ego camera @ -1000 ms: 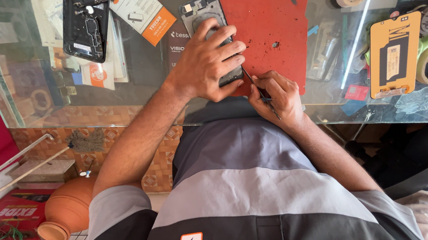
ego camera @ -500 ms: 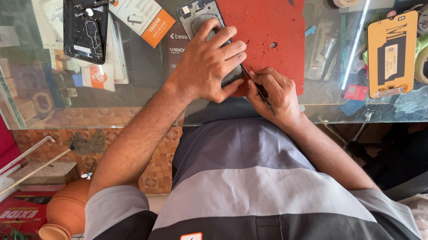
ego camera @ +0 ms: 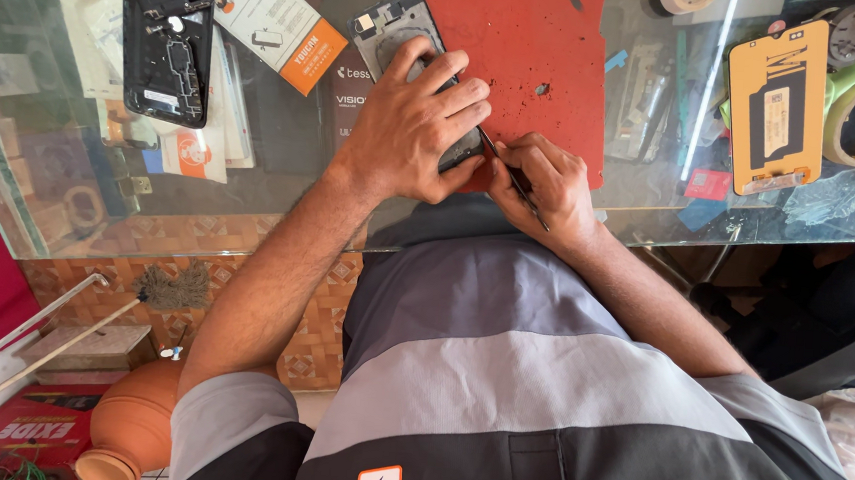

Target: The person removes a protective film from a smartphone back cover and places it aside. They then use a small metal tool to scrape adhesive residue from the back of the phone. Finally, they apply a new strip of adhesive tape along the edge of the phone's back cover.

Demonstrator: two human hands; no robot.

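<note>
On the glass tabletop (ego camera: 71, 175), a stripped phone frame (ego camera: 166, 36) lies far left. The left hand (ego camera: 415, 129) presses flat on an opened phone (ego camera: 402, 28) at the red mat's (ego camera: 531, 47) left edge. The right hand (ego camera: 547, 183) pinches a thin tool (ego camera: 512, 176) against its near end.

The left hand (ego camera: 410, 129) hides most of the opened phone (ego camera: 401, 38).

The table top (ego camera: 71, 175) is clear glossy glass. On it lies a matt red rubbery mat (ego camera: 532, 37). The phone (ego camera: 402, 28) looks like dark plastic and metal; the thin tool (ego camera: 512, 176) is dark metal. The shirt (ego camera: 538, 378) is smooth grey cloth.
</note>
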